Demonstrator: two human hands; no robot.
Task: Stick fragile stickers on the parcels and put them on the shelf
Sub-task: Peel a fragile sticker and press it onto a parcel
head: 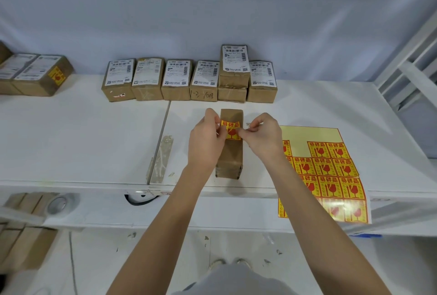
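A brown parcel [230, 155] stands on its narrow side on the white table [82, 140], right in front of me. A yellow and red fragile sticker [230, 126] is stretched over its upper face. My left hand [205, 143] pinches the sticker's left edge and my right hand [262, 137] pinches its right edge. Whether the sticker touches the cardboard I cannot tell. To the right lies the sticker sheet [331, 169], partly used, drooping over the table's front edge.
A row of labelled parcels [189, 79] lines the back wall, one stacked on another [234, 67]. A stickered parcel [45, 74] sits far left. A white shelf frame [411, 65] rises at the right. More boxes [21, 242] sit below left.
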